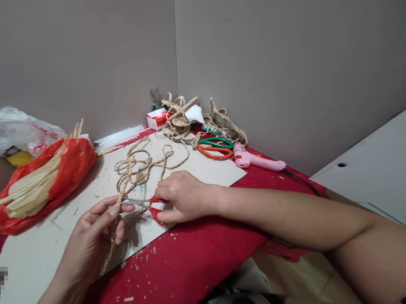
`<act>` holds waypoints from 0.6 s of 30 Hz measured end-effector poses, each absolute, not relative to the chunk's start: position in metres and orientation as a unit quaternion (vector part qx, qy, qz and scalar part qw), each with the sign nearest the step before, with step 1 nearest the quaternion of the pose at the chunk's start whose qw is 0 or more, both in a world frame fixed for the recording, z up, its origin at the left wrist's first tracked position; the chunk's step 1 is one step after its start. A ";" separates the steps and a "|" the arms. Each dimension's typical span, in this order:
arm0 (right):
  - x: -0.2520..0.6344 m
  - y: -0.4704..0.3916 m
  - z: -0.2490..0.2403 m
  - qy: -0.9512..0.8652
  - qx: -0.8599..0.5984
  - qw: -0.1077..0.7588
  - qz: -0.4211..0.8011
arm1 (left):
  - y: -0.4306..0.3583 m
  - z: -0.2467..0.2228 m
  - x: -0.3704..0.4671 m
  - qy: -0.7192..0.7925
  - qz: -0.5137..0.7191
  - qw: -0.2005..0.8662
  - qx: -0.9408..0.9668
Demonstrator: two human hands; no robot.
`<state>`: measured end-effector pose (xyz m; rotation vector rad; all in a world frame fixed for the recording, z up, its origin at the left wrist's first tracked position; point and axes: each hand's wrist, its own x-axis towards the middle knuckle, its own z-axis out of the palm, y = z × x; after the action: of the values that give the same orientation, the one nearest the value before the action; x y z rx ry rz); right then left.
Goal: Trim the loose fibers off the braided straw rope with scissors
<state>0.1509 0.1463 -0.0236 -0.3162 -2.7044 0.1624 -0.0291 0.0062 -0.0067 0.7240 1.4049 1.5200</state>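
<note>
My left hand [100, 227] pinches a braided straw cord [125, 183] between thumb and fingers. From there the cord runs up into a loose tangle on the white board [211, 174], and its lower end hangs past the palm. My right hand [180, 198] grips the red handles of small scissors [155, 211]. Their blades point left, parted, and reach the cord just above my left thumb. Whether the blades touch the cord I cannot tell.
A red plastic bag [79, 163] with dry husks lies at the left, beside a clear bag [21, 129]. Along the back are a red-and-white box [157, 119], more braided cord [179, 119], green and orange scissor handles [216, 150], and a pink glue gun [261, 160] with a black cable.
</note>
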 end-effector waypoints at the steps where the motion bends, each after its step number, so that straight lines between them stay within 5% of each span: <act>1: 0.151 0.146 -0.023 -0.971 -0.114 0.202 0.053 | 0.006 -0.007 -0.029 0.573 0.607 0.464 0.296; 18: 0.156 0.148 -0.012 -0.981 -0.136 0.135 0.028 | 0.005 -0.006 -0.029 0.605 0.588 0.464 0.269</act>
<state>0.1555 0.1484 -0.0117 -0.3949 -2.8432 0.0801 -0.0289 0.0052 -0.0060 0.6602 1.4865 1.4449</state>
